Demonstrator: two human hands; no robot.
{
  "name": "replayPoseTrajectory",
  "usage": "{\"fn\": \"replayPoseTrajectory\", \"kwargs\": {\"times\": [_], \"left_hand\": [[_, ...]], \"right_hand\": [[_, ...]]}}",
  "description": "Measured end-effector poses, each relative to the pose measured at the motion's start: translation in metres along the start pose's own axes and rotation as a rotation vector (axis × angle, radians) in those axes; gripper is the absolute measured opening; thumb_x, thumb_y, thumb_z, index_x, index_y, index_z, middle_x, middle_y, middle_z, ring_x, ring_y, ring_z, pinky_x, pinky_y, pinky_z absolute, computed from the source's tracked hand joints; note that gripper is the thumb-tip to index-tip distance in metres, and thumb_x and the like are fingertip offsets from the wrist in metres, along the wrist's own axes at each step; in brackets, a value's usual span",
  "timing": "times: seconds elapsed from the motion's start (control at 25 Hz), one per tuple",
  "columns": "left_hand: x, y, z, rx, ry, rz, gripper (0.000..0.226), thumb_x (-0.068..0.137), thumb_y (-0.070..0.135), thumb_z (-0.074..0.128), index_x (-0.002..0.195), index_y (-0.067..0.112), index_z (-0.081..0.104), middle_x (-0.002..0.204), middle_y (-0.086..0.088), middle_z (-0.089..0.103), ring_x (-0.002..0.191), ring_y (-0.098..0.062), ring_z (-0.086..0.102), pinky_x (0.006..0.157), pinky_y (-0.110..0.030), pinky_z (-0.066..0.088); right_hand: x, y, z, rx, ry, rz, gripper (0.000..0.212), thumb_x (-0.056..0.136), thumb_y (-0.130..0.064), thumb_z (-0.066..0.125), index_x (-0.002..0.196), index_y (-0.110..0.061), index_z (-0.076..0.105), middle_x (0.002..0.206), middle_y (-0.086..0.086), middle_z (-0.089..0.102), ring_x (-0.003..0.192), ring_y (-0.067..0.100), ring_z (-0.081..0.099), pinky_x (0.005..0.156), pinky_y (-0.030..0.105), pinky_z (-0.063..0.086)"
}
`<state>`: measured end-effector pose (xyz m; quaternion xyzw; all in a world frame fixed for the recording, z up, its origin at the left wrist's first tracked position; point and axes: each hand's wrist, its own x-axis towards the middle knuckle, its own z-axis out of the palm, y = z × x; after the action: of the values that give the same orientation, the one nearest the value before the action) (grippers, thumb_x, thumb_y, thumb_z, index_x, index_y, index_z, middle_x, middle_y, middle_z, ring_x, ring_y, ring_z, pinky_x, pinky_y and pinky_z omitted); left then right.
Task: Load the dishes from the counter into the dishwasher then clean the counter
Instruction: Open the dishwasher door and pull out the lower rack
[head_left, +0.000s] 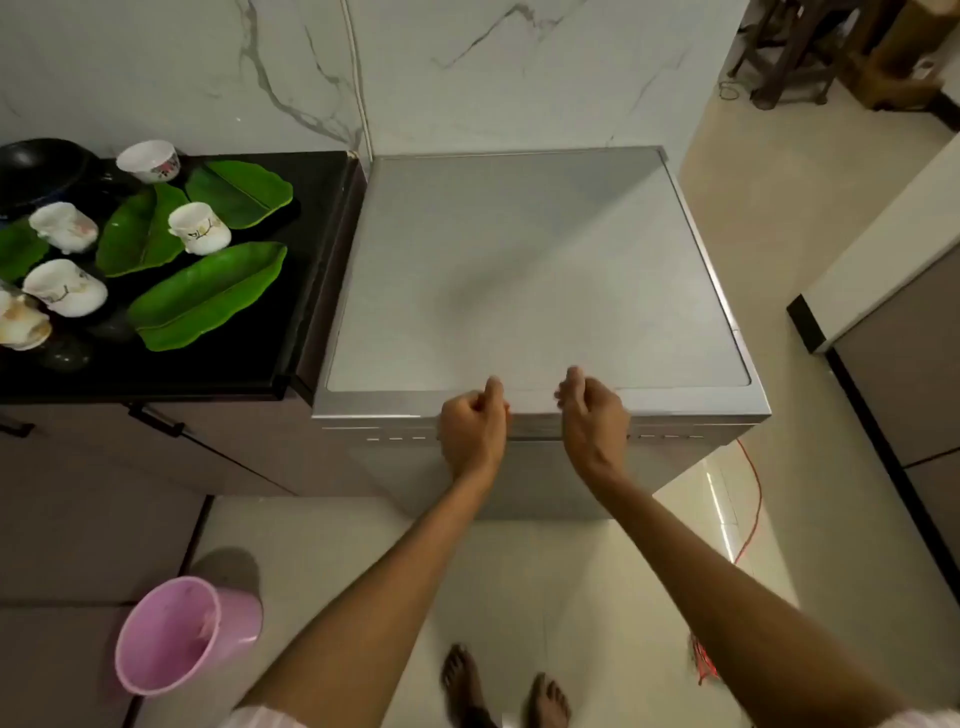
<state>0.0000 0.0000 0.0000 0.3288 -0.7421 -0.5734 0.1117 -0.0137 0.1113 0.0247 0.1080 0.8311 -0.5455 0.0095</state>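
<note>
Dishwasher (540, 270) stands right of counter (311, 208), touching it, wall behind both; cups (200, 228) and leaf-shaped plates (208, 296) lie on counter; pan (36, 171) at its back left; bucket (182, 634) on floor before counter; both hands (472, 431) at dishwasher's front top edge.

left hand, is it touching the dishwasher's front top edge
Touching: the head view shows the left hand curled over the dishwasher's front top edge, no gap visible.

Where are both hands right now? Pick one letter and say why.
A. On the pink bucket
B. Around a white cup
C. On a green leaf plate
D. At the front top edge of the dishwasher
D: the left hand and right hand both curl at the front top edge of the dishwasher, side by side near its middle.
</note>
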Motion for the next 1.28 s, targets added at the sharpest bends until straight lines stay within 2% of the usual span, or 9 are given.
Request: {"fn": "replayPoseTrajectory", "kwargs": {"times": [0.16,0.24,0.32,0.48,0.68,0.92,1.04,1.16,1.28], "left_hand": [[-0.011,-0.035,0.016,-0.403,-0.117,-0.589,0.052,0.084,0.056,0.065,0.094,0.005,0.069,0.089,-0.011,0.073,0.085,-0.023,0.071,0.079,-0.033,0.059],[-0.009,-0.041,0.018,-0.586,-0.167,-0.655,0.057,0.083,0.055,0.065,0.109,0.005,0.064,0.103,-0.014,0.071,0.099,-0.025,0.068,0.094,-0.037,0.054],[0.0,-0.044,0.021,-0.731,-0.177,-0.658,0.064,0.082,0.053,0.065,0.123,0.005,0.057,0.112,-0.016,0.068,0.105,-0.025,0.066,0.101,-0.037,0.05],[0.001,-0.049,0.025,-0.907,-0.164,-0.635,0.063,0.081,0.042,0.071,0.126,0.0,0.055,0.113,-0.018,0.068,0.105,-0.026,0.067,0.103,-0.036,0.049],[0.003,-0.057,0.036,-0.936,-0.124,-0.571,0.059,0.072,0.036,0.078,0.118,0.004,0.059,0.108,-0.016,0.067,0.098,-0.024,0.068,0.09,-0.032,0.056],[0.005,-0.074,0.047,-0.928,-0.148,-0.452,0.057,0.067,0.043,0.075,0.112,0.012,0.062,0.115,-0.015,0.067,0.11,-0.029,0.064,0.1,-0.04,0.051],[0.008,-0.083,0.051,-0.931,-0.139,-0.42,0.047,0.076,0.04,0.075,0.112,0.012,0.064,0.114,-0.013,0.069,0.109,-0.026,0.066,0.097,-0.037,0.053],[0.012,-0.086,0.054,-0.938,-0.139,-0.408,0.046,0.077,0.041,0.076,0.11,0.01,0.065,0.113,-0.011,0.07,0.107,-0.024,0.067,0.092,-0.034,0.056],[0.012,-0.09,0.053,-0.931,-0.165,-0.389,0.044,0.077,0.044,0.078,0.103,0.01,0.065,0.11,-0.01,0.07,0.105,-0.022,0.067,0.087,-0.031,0.058]], "right_hand": [[0.003,0.05,0.006,0.454,-0.217,0.551,0.049,0.097,-0.049,0.048,0.101,-0.003,0.063,0.107,0.019,0.068,0.1,0.029,0.067,0.088,0.037,0.056],[0.009,0.062,0.008,0.676,-0.315,0.685,0.058,0.094,-0.05,0.054,0.121,0.001,0.054,0.118,0.02,0.062,0.109,0.03,0.063,0.097,0.037,0.052],[0.017,0.066,0.012,0.824,-0.311,0.725,0.057,0.091,-0.046,0.06,0.119,0.003,0.053,0.118,0.017,0.061,0.111,0.03,0.061,0.098,0.036,0.05],[0.026,0.067,0.028,1.034,-0.188,0.732,0.055,0.085,-0.03,0.073,0.126,0.001,0.053,0.122,0.02,0.062,0.109,0.029,0.063,0.096,0.036,0.052],[0.023,0.072,0.046,1.118,-0.085,0.656,0.069,0.08,-0.025,0.078,0.132,0.002,0.043,0.125,0.021,0.058,0.103,0.026,0.064,0.073,0.03,0.058],[0.027,0.092,0.056,1.14,-0.112,0.494,0.063,0.082,-0.028,0.074,0.13,0.003,0.049,0.123,0.02,0.061,0.109,0.027,0.064,0.08,0.03,0.058],[0.027,0.098,0.06,1.091,-0.103,0.443,0.059,0.082,-0.03,0.075,0.126,0.001,0.051,0.119,0.018,0.063,0.105,0.025,0.065,0.075,0.028,0.057],[0.028,0.098,0.06,1.059,-0.103,0.396,0.046,0.083,-0.03,0.074,0.116,-0.002,0.059,0.112,0.015,0.065,0.103,0.025,0.065,0.082,0.032,0.058],[0.026,0.099,0.064,1.062,-0.085,0.374,0.057,0.08,-0.034,0.077,0.122,-0.001,0.057,0.118,0.017,0.065,0.106,0.027,0.066,0.086,0.037,0.058]]}}
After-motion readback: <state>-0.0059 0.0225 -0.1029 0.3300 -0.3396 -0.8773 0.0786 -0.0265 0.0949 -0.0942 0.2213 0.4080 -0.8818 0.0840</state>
